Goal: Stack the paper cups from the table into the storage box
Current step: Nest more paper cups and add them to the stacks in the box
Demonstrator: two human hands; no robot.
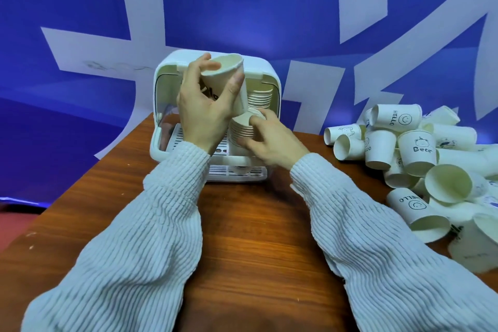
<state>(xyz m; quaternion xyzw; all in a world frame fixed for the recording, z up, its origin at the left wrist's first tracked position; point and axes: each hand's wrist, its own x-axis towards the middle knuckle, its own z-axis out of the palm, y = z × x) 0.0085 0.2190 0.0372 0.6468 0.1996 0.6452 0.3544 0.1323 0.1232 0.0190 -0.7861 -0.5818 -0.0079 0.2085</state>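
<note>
Cup [225, 81] in the left hand [202, 110] sits raised in front of the open storage box [272, 83], tilted so its mouth faces up and toward the camera; the fingers and thumb curl round its wall, with dark printed lettering showing between them. Just below it, the right hand [272, 140] grasps a nested stack of cups [242, 129] standing inside the box, fingers wrapped round the upper rims. A second nested stack [260, 97] stands farther back inside the box, against its right wall. The box is white, with a slotted white tray [237, 170] at its floor reaching toward the camera, and it rests on the far part of a brown wooden table [242, 237]. To the right on the table lies a loose heap of paper cups [420, 159], some on their sides, some printed "HELLO" or "Bear". Both arms wear pale ribbed sleeves [140, 237]. Behind the table hangs a blue and white backdrop [80, 8].
</note>
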